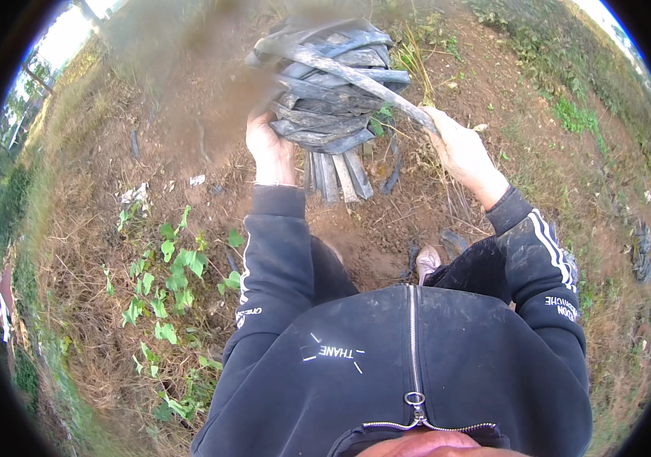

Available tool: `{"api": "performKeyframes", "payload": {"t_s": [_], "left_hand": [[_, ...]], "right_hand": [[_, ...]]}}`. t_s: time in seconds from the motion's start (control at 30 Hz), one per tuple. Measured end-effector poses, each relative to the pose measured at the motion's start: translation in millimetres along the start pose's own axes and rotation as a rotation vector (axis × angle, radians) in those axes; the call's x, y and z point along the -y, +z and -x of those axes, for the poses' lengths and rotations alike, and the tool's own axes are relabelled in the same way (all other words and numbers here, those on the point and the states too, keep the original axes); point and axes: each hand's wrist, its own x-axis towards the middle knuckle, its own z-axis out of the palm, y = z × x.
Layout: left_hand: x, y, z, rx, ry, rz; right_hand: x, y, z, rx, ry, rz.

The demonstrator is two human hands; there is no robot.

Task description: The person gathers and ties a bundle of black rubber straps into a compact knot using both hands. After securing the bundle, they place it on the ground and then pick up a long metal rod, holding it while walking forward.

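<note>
A thick bundle [331,117] of flat, soil-stained black plastic strip, which looks like drip irrigation tape, is held out in front of me. The strip is wound round it in many crossing layers. My left hand [271,145] grips the bundle's lower left side, its fingertips hidden behind the strip. In my right hand [462,148] is a taut free length of strip [380,88], which runs up and left across the top of the bundle. Several folded strip ends [337,177] fan out below the winding, towards me.
Bare reddish soil [200,154] with dry stalks lies around the bundle. Green leafy vines [177,280] grow at left. Loose black strip scraps [394,165] lie near my shoe [428,263]; another dark bundle [642,251] sits far right. A brown blur covers the upper left.
</note>
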Motion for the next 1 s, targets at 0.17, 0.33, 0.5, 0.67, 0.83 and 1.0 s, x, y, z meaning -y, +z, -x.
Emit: {"api": "performKeyframes", "payload": {"t_s": [0.17, 0.33, 0.5, 0.67, 0.83, 1.0], "left_hand": [[4.2, 1.0, 12.6, -0.002, -0.157, 0.152], [15.8, 14.1, 30.5, 0.091, -0.2, -0.017], [23.8, 15.7, 39.6, 0.175, -0.333, -0.1], [27.1, 13.5, 41.3, 0.158, -0.361, -0.183], [31.1, 9.7, 41.9, 0.099, -0.321, -0.226], [37.6, 10.0, 37.0, 0.057, -0.256, -0.209]], "right_hand": [[-19.2, -1.6, -4.8, -0.102, -0.01, 0.039], [-29.8, 17.0, -10.0, -0.437, -0.123, 0.085], [-32.3, 26.2, 0.4, -0.569, -0.015, -0.023], [-38.9, 7.1, 10.9, -0.506, 0.301, 0.184], [-48.0, -4.0, 13.3, -0.469, 0.311, -0.263], [-67.1, -18.9, 22.5, -0.594, 0.226, -0.597]]}}
